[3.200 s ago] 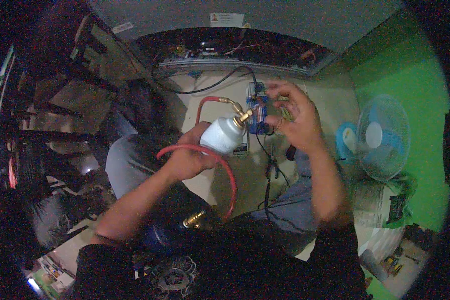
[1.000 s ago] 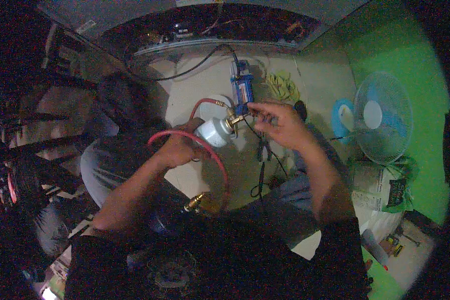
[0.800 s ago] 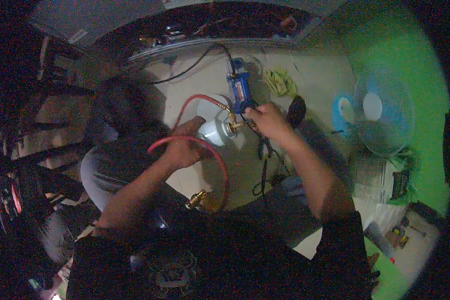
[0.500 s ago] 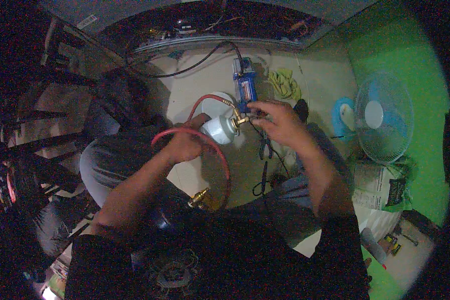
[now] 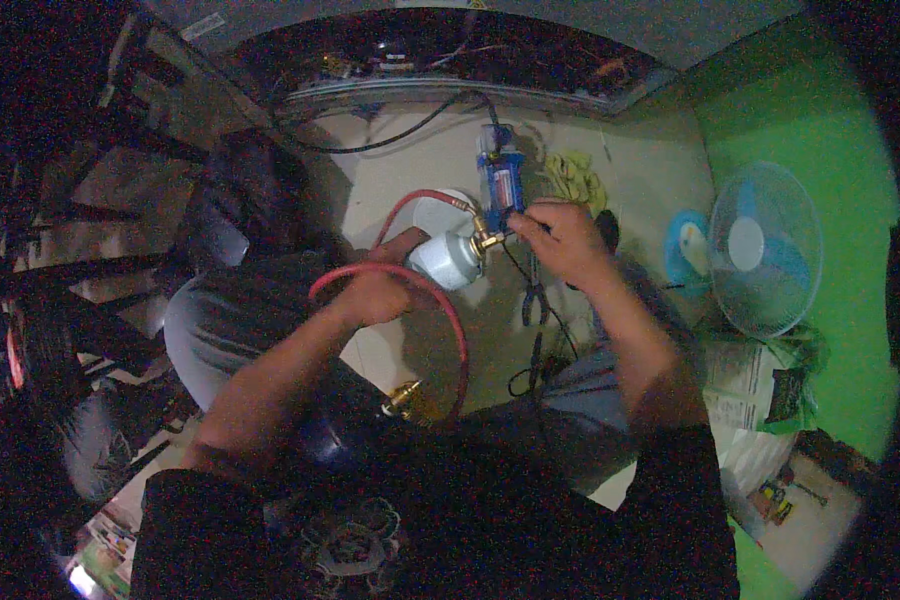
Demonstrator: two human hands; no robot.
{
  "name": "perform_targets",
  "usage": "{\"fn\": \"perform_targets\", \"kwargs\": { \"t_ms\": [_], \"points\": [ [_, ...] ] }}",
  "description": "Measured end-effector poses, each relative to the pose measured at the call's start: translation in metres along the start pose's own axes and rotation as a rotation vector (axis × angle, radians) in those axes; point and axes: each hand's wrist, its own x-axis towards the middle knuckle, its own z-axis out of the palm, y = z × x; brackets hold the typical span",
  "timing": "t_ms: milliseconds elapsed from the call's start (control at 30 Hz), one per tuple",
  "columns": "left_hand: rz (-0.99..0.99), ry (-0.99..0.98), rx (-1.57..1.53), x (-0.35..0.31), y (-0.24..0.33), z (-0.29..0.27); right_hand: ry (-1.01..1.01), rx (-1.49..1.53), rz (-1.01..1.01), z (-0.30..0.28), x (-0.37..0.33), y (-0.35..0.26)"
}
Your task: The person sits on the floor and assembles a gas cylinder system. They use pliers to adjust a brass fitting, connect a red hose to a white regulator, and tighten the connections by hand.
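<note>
A white metal gas can [image 5: 445, 260] lies tilted in my left hand [image 5: 372, 292], whose fingers wrap its base. Screwed on its top is a brass valve [image 5: 487, 242], pointing right. A red hose [image 5: 395, 215] joins the valve and loops back over my left wrist. Just right of the valve, my right hand [image 5: 562, 240] is closed, thumb and curled fingers pressed together; whatever is between them is too small to make out. Beyond it stands a blue pump-like device [image 5: 502, 180] with a black hose [image 5: 400, 138]. A second brass fitting [image 5: 402, 397] rests near my lap.
Pliers [image 5: 536, 300] and a thin black cable lie on the tiled floor [image 5: 370, 185]. A yellow-green cloth [image 5: 575, 180] sits beyond my right hand. On the right are a blue-bladed fan [image 5: 760, 248] and a green wall [image 5: 820, 130]. An opened appliance base [image 5: 450, 85] spans the back.
My right hand has drawn slightly back from the valve, and its spread fingers have curled closed. My left hand keeps hold of the can. The whole view has shifted a little.
</note>
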Motion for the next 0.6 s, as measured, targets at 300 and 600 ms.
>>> {"fn": "perform_targets", "kwargs": {
  "t_ms": [300,600],
  "points": [
    [0.018,0.069,0.012,0.014,0.007,-0.014,0.27,0.428,-0.126,-0.017,0.001,-0.005],
    [-0.114,-0.116,-0.139,0.013,0.006,-0.014,0.027,0.34,-0.072,-0.018,-0.002,-0.012]
  ]
}}
